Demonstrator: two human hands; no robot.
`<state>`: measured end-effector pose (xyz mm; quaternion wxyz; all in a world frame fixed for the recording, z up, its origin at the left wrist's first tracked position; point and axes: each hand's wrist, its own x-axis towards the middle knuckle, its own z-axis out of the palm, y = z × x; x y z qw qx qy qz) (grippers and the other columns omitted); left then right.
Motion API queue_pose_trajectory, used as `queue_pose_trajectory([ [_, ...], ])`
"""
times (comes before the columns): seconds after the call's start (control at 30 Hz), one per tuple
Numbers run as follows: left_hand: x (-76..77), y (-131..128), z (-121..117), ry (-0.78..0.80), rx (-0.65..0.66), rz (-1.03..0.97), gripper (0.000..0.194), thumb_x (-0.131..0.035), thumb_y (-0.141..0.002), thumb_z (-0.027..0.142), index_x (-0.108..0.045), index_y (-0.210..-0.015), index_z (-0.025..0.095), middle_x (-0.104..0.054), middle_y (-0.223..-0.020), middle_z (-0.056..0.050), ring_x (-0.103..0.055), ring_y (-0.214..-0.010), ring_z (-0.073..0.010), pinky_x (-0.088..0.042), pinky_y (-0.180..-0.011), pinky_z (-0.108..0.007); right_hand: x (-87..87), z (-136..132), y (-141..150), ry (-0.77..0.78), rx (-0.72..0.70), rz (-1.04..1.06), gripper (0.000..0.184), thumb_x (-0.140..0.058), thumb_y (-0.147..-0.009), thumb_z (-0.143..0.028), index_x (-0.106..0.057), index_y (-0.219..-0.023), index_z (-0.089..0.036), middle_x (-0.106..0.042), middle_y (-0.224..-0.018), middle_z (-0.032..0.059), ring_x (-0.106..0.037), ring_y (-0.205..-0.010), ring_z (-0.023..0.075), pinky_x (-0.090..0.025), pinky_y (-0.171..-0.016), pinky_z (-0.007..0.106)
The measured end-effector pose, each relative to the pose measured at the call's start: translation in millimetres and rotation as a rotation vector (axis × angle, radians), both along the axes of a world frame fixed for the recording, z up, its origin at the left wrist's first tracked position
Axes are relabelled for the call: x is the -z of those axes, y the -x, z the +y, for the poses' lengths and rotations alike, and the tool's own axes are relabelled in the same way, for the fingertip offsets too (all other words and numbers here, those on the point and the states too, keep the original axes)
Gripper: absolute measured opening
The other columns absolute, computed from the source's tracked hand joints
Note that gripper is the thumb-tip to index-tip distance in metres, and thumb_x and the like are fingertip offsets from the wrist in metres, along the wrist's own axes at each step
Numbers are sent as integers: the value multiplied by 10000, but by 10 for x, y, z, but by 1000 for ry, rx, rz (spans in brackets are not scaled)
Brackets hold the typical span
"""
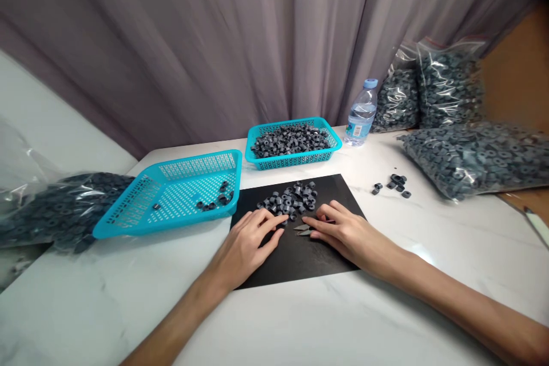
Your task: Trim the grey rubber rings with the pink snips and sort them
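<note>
A heap of small dark grey plastic rings [288, 199] lies on a black mat [295, 266]. My left hand [251, 237] rests at the near left edge of the heap, index finger and thumb stretched out and apart. Its fingertips are beside the closest rings; whether they touch one I cannot tell. In my right hand [343, 231] is a pair of thread snips [303, 230], its two pointed blades slightly apart and aimed left toward the left hand. The handle is mostly hidden under the fingers, and the right index fingertip is close to the heap.
A turquoise basket [167, 226] with several rings stands at left; another turquoise basket [291, 163], full of rings, is behind the mat. A water bottle [361, 114], loose rings [397, 183] and a bulging bag of rings [480, 157] are at right. Another bag [81, 206] lies far left.
</note>
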<state>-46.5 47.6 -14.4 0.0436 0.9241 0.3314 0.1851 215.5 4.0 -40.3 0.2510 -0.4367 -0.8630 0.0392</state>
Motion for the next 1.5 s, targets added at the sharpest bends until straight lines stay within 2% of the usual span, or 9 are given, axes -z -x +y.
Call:
queue_pose_trajectory([
  [0.17,-10,2,-18,49,-19,-21,199,-544,-1027,232,-627,-1208,232,-656,-1092,-32,-624,-935,-197,-467,-897,-362,-23,-18,-7,-20,0,-1,381,-429,-1067,-331,-635,-1353,-187,-613,-996,108,-584,-957,239,-606,-751,369],
  [0.33,3,-8,-18,12,-23,-63,174,-589,-1004,234,-591,-1176,204,-674,-1070,-32,-627,-893,-192,-481,-866,-360,-28,-21,-15,-29,6,-5,372,-437,-1065,-330,-646,-1344,-202,-619,-991,104,-598,-951,235,-610,-749,355],
  [0.57,13,4,-9,-47,7,-19,230,-555,-1022,238,-651,-1230,257,-653,-1099,-49,-634,-946,-214,-487,-874,-368,-48,-24,-18,-34,3,-16,387,-412,-1072,-339,-654,-1328,-177,-611,-988,109,-596,-939,234,-605,-736,364],
  [0.8,-29,-11,-28,14,-13,-51,86,-578,-1008,225,-627,-1079,212,-663,-1095,-44,-632,-989,-214,-469,-924,-375,-56,-37,-26,-27,5,-15,383,-410,-1075,-338,-645,-1340,-192,-604,-987,106,-589,-925,232,-604,-732,375],
  [0.97,-38,-32,-28,44,-25,-68,36,-598,-996,232,-576,-985,206,-678,-1005,-30,-614,-933,-212,-466,-891,-380,-24,-37,-30,-50,15,-16,370,-433,-1069,-336,-653,-1332,-197,-591,-984,103,-588,-900,223,-585,-726,362],
  [1.23,27,-13,-26,244,-23,-266,136,-632,-958,155,-572,-1061,221,-637,-997,-9,-597,-879,-152,-511,-832,-292,4,-38,-37,-91,42,-56,377,-438,-1067,-350,-665,-1312,-175,-583,-963,99,-581,-855,220,-556,-725,372],
  [1.37,-10,-40,-46,315,1,-284,154,-639,-941,148,-598,-1065,229,-659,-1017,-15,-615,-894,-162,-530,-838,-307,-6,-45,-42,-116,48,-77,371,-449,-1061,-352,-677,-1301,-185,-585,-947,100,-577,-857,230,-552,-714,374],
  [1.5,-63,-77,-64,464,27,-276,251,-642,-943,178,-601,-1178,256,-668,-1126,-39,-645,-983,-188,-552,-844,-329,-11,-53,-43,-109,62,-96,376,-440,-1063,-359,-671,-1314,-199,-590,-952,104,-574,-859,234,-554,-707,376],
])
